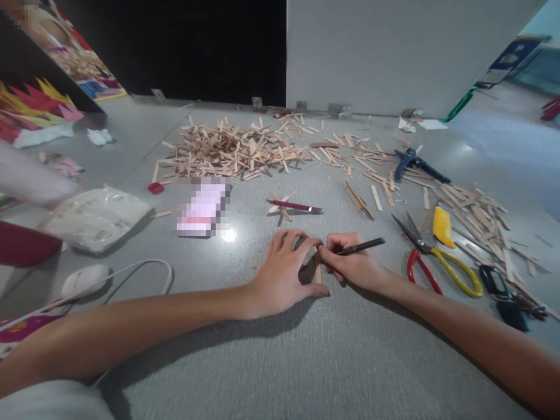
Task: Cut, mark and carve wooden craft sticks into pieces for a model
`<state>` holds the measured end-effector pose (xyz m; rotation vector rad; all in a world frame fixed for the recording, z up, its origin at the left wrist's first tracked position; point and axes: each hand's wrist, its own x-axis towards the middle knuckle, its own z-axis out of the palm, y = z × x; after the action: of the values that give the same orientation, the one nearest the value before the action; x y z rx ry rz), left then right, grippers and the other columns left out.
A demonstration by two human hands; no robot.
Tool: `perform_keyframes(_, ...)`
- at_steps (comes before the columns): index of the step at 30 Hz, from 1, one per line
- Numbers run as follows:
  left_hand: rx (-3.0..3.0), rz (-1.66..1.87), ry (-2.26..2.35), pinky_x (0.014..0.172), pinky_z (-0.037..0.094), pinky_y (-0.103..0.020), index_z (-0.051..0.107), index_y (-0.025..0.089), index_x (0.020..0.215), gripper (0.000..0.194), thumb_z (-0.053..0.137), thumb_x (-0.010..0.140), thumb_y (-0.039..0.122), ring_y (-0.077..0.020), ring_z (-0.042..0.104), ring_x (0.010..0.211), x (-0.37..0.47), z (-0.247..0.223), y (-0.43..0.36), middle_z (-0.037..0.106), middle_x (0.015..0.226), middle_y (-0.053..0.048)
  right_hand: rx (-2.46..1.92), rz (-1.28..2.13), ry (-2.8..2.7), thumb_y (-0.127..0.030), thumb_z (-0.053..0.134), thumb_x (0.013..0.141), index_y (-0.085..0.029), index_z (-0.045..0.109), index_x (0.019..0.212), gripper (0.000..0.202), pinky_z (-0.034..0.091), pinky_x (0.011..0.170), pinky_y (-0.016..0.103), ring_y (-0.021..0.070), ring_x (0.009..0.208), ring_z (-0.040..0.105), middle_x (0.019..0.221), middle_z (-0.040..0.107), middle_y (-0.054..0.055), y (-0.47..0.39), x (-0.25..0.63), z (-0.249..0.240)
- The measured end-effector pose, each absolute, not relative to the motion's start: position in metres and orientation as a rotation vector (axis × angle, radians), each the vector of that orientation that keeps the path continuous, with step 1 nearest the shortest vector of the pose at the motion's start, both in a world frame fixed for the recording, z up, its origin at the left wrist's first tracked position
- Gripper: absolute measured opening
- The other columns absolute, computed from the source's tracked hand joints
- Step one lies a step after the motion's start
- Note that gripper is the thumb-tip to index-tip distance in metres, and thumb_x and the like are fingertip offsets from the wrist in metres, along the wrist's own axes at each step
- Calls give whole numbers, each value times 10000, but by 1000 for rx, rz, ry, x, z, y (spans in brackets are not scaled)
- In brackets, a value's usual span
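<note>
A short flat wooden stick [318,269] lies on the table, its far end hidden by fingers. My left hand [280,274] holds it at both ends, thumb at the near end and index finger at the far end. My right hand [352,261] is closed around a dark, slim pen-like tool [365,246], its tip hidden by the fingers close to the stick's far end. Beyond the hands, a purple craft knife [297,206] rests across a few crossed wooden pieces [280,214]. A yellow pencil [360,200] lies to the right of them.
A large heap of wooden sticks [236,149] spreads at the back. On the right lie red-and-yellow-handled scissors [422,244], a yellow cutter [443,226], a blue glue gun [411,164] and more sticks [485,224]. A blurred phone [203,207], plastic packet [96,219] and white mouse [85,280] are left.
</note>
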<state>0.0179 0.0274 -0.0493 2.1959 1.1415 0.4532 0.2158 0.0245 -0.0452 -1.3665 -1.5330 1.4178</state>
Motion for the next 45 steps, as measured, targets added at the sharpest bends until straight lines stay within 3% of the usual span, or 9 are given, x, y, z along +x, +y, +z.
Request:
perform_keyframes(4, 2219, 483, 1139, 1168, 434, -686, 672, 263, 1254, 747, 1005, 651, 550, -453, 444, 1405, 17, -53, 28, 566, 1410, -132, -1360, 1422, -1533, -595, 762, 858, -234, 512, 593, 513, 303, 305, 184, 72, 324, 442, 460, 541, -54, 24, 216, -46)
perform_keyframes(29, 2223, 501, 1141, 1162, 443, -677, 670, 274, 1264, 770, 1010, 635, 558, -448, 443, 1397, 17, -55, 28, 562, 1403, -120, -1356, 1388, -1566, -589, 732, 893, -236, 507, 629, 495, 375, 339, 191, 78, 351, 485, 503, 564, -48, 22, 218, -47)
perform_keyframes(45, 2217, 489, 1134, 1187, 421, -681, 663, 277, 1290, 778, 1003, 650, 561, -447, 429, 1421, 16, -55, 28, 552, 1417, -121, -1389, 1382, -1568, -631, 753, 871, -233, 522, 620, 524, 343, 332, 194, 83, 351, 484, 505, 577, -43, 22, 216, -44)
